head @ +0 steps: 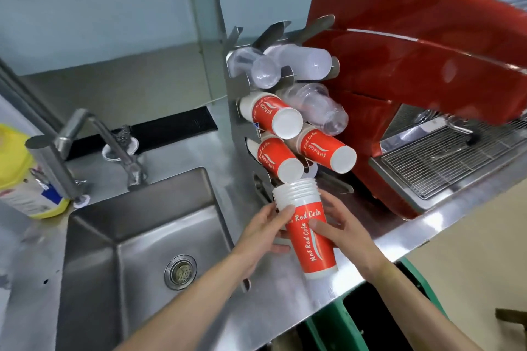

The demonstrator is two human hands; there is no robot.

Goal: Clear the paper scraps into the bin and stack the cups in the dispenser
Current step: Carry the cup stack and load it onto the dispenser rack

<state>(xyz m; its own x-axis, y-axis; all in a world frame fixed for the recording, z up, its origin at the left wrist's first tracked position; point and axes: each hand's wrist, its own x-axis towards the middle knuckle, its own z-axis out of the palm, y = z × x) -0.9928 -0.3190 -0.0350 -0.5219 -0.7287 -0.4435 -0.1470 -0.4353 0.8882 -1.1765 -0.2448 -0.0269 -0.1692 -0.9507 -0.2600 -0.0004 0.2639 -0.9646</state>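
Both hands hold a stack of red paper cups point(306, 232) printed "Not Red Cola", rims pointing up toward the dispenser. My left hand point(261, 232) grips the stack's left side near the white rims. My right hand point(342, 229) wraps its right side. The metal cup dispenser point(238, 122) stands on the counter just beyond. It holds three red paper cup stacks point(271, 114) lying bottoms outward, and clear plastic cups point(308, 65) in its upper slots. The stack's rims sit just below the lowest red cup stack point(281, 158). No paper scraps show.
A steel sink point(137, 236) with a tap point(94, 134) lies to the left. A yellow container point(20, 174) stands at the far left. A red coffee machine point(413, 80) with a wire drip tray point(456, 157) fills the right. Green bins point(339, 319) sit below the counter edge.
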